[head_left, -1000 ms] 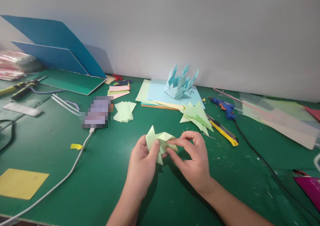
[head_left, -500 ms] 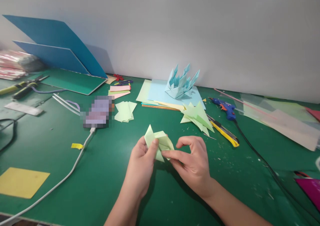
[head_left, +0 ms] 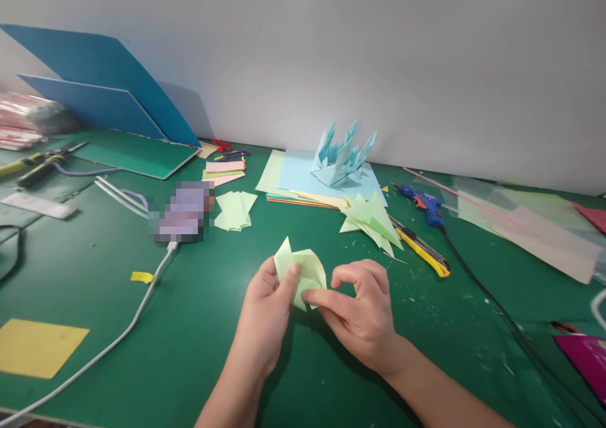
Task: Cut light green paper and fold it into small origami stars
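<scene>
Between my two hands, above the green table, is a partly folded piece of light green paper (head_left: 310,267). My left hand (head_left: 269,298) pinches its left side, thumb on top and fingers behind. At the lower right, my right hand (head_left: 357,302) grips the paper's edge with the thumb on its face and other fingers curled. Beyond my right hand lies a pile of folded light green paper pieces (head_left: 372,219). A stack of small light green paper sheets (head_left: 235,210) rests beyond my left hand.
A light blue folded paper model (head_left: 338,163) stands on stacked coloured paper (head_left: 272,175) at the back. To the right lie a yellow utility knife (head_left: 423,254) and a blue glue gun (head_left: 426,207) with its black cord. On the left are a white cable (head_left: 137,321), pliers (head_left: 42,169) and blue boards (head_left: 108,109).
The right side of the folded paper has opened out somewhat under my right fingers. Both hands keep hold of it. The whole view has shifted slightly.
</scene>
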The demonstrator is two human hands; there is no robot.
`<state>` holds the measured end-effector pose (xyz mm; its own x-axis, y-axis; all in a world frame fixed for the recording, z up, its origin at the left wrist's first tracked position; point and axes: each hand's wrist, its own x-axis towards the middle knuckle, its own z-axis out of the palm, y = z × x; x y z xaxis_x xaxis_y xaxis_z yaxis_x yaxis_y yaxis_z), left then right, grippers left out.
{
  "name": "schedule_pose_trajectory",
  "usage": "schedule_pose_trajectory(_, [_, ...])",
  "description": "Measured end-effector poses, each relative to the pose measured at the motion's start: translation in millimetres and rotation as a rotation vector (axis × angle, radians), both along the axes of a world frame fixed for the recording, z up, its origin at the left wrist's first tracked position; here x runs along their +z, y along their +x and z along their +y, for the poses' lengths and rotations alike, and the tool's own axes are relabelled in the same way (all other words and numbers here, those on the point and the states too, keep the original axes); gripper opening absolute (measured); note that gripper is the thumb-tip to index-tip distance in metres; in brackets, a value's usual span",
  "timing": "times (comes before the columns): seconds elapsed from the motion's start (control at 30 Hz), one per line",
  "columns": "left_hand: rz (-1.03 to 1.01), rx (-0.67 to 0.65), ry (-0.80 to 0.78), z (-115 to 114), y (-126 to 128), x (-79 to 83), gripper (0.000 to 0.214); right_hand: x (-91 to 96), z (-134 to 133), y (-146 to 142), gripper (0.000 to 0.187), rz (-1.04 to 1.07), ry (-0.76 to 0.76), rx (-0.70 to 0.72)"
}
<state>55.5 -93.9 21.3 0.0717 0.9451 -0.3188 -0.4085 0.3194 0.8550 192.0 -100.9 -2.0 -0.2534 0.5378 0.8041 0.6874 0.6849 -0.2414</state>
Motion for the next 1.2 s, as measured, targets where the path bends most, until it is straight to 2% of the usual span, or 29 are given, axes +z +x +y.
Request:
schedule_pose_trajectory(0.2, [-0.031, 0.001, -0.02, -1.3, 0.8, 4.4, 0.04, 1.9, -0.4, -0.5, 0.018, -0.076, 0.101, -0.012])
schedule_pose_trajectory(0.33, [-0.026, 0.012, -0.014, -1.5, 1.2, 5.5, 0.039, 3.0, -0.2, 0.5, 0.014, -0.105, 0.199, -0.084])
schedule_pose_trajectory(0.43, [-0.009, 0.043, 0.012, -1.3, 1.4, 5.1, 0.037, 3.7, 0.0, 2.0, 0.012, -0.107, 0.197, -0.142])
schedule_pose_trajectory(0.7, [-0.019, 0.032, 0.024, -1.7, 2.6, 3.1, 0.034, 4.8, -1.3, 2.0, 0.014, -0.139, 0.223, -0.146])
schedule_pose_trajectory(1.2, [0.027, 0.029, 0.022, -2.0, 2.3, 1.8, 0.035, 4.4, -1.1, -2.3, 0.017, -0.124, 0.152, -0.086])
